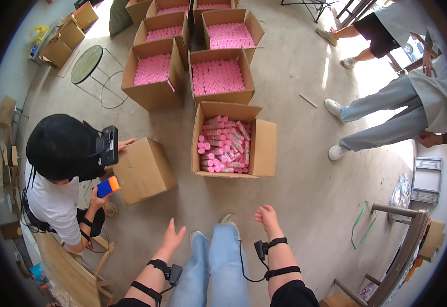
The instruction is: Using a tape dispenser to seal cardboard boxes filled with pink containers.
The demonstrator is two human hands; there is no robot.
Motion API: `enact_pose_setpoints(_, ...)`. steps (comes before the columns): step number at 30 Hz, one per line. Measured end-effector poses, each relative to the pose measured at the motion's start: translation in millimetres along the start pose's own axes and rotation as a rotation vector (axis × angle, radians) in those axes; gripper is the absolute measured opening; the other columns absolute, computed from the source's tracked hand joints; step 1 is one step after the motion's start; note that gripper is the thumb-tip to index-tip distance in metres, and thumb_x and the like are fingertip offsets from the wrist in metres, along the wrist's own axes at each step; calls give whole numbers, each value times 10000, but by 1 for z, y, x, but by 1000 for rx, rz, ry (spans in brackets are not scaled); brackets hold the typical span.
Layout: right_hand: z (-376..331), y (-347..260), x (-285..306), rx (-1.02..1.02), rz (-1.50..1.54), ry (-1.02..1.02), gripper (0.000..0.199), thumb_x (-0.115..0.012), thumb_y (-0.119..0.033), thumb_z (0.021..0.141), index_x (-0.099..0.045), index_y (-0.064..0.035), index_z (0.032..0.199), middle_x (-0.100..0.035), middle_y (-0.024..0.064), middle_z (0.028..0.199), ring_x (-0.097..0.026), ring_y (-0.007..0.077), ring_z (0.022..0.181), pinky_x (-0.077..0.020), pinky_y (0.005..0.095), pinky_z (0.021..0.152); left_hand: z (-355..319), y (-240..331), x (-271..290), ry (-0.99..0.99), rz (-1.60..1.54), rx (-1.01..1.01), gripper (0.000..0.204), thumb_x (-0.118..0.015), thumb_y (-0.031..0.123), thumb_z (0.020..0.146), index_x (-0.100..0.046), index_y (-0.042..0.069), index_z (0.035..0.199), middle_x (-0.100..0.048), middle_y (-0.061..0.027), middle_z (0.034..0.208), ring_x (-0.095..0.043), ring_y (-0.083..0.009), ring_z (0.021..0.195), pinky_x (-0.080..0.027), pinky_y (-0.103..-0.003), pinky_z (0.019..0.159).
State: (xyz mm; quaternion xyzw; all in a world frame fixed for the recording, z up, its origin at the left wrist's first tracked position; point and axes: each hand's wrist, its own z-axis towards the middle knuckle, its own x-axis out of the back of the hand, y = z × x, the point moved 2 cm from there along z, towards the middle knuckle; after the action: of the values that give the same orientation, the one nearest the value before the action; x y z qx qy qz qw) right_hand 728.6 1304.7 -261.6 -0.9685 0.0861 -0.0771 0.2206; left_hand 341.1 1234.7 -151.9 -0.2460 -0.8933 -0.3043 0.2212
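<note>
Head view: left hand [172,236] and right hand [267,215] are hanging open, holding nothing, near the open box [227,148] of loose pink tubes [223,146]; they are probably spilling if knocked.

**Bare concrete floor, sun from the right**

A grey concrete floor [305,169] fills the room. Bright sunlight pools at the upper right (by an open doorway). A round wire-legged side table [86,64] stands upper left; a metal-framed chair [405,240] sits lower right.
</note>
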Motion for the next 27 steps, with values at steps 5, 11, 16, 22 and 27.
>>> enact_pose_setpoints(5,52,-23,36,-37,-7,36,680,-682,-328,884,-354,-53,1412,-575,124,1172,-607,240,999,-542,388,785,82,62,0,123,-211,-186,787,-576,447,925,-278,-51,1456,-384,-292,1450,-380,-397,1357,-320,-393,1113)
enact_pose_setpoints(11,144,-85,15,-13,62,150,1118,-733,-497,799,12,-108,1537,-144,169,1579,-177,327,1438,-182,603,1117,186,123,8,342,-251,-247,763,-640,417,892,-340,-25,1437,-514,-290,1337,-498,-375,1274,-396,-390,1053)
enact_pose_setpoints(16,212,-125,40,56,233,-99,764,-712,-390,857,-364,-28,1434,-520,130,1369,-483,268,1268,-394,491,1022,223,160,-4,337,-209,-177,563,-653,309,869,-508,-1,1317,-670,-233,1078,-654,-331,1040,-506,-394,879)
enact_pose_setpoints(22,159,-188,18,68,-118,-208,499,-694,-269,889,-550,25,1265,-656,113,1154,-616,219,1059,-477,332,899,223,174,7,396,160,-43,285,-586,227,916,-657,-18,1044,-670,-253,924,-646,-406,896,-515,-469,780)
enact_pose_setpoints(27,121,-216,-6,454,-592,-210,300,-648,-227,900,-681,40,1032,-722,152,961,-687,290,881,-515,367,792,223,174,2,481,172,-156,235,-630,181,879,-642,-41,954,-648,-272,860,-626,-435,850,-502,-493,744)
